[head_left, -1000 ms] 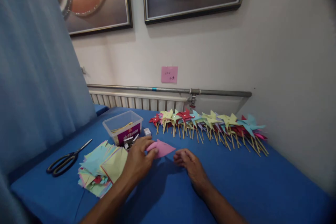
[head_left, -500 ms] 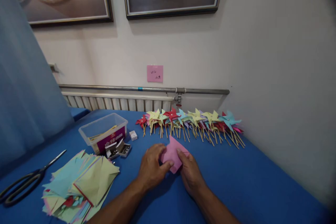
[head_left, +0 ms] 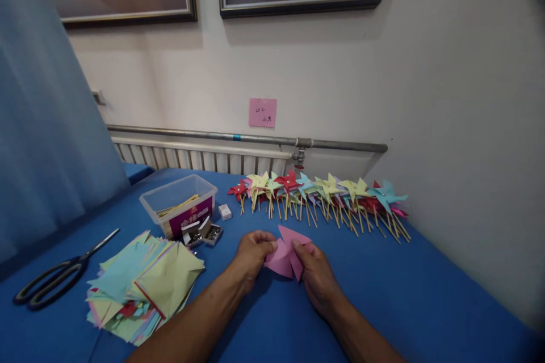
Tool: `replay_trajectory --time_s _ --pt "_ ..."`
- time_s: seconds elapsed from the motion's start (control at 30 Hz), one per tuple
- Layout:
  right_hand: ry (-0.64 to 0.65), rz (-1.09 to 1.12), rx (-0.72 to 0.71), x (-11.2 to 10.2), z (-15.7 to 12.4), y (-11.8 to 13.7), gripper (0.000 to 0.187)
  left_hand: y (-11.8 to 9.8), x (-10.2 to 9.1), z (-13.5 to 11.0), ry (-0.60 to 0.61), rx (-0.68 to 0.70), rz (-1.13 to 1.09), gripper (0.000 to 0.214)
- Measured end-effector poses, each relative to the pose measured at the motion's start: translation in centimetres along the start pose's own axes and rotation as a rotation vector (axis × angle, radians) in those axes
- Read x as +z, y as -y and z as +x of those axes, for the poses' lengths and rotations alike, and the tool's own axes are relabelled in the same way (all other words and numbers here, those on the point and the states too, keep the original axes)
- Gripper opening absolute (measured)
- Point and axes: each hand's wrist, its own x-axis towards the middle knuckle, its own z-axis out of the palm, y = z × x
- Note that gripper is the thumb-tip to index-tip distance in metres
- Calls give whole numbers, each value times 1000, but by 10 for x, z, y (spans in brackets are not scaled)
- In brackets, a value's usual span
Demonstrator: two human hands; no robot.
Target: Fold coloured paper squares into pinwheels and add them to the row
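Note:
A pink paper square with cuts (head_left: 283,260) is held above the blue cloth between both hands, its slit corners standing apart. My left hand (head_left: 254,252) pinches its left side between thumb and fingers. On the right side, my right hand (head_left: 315,266) grips it with the thumb on top. Beyond the hands lies a row of finished paper pinwheels (head_left: 327,188) on thin sticks, in red, yellow, blue and other colours. Left of my left arm sits a loose pile of coloured paper squares (head_left: 170,272).
Black-handled scissors (head_left: 70,272) lie at the far left. A clear plastic tub (head_left: 159,204) holds thin sticks. Small open boxes of metal pins (head_left: 210,232) and a small white box (head_left: 225,212) stand beside it. Behind run a pipe (head_left: 264,139) and a radiator (head_left: 204,160).
My left hand has shifted its hold to the paper's left edge. The pink paper has opened out, its cut flaps now spread. The view has shifted slightly.

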Motion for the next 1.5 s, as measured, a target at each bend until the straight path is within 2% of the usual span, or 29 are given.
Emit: replay_trajectory --time_s 0.1,0.2,0.3,0.47,0.67,1.03,1.3,1.5 --pt "22 -4 2 0 -1 3 41 -1 0 -1 -41 -27 -72 30" --pt "135 12 20 2 -4 8 37 0 -1 0 -41 -21 -132 31" --pt "201 7 10 3 -4 10 43 0 -1 1 -56 -8 -170 31" --pt "170 -66 1 -1 -1 3 51 0 -1 1 -102 41 -161 29" --pt "83 -153 -13 -4 -1 -1 53 -3 0 -3 -85 46 -112 25" --pt "135 -73 36 -2 -1 0 49 -2 0 0 -87 108 -60 28" --pt "153 -124 35 -5 0 -2 51 1 -2 -1 -75 289 210 23" --pt "138 -117 44 -2 -2 1 49 -1 -2 -9 -89 442 493 7"
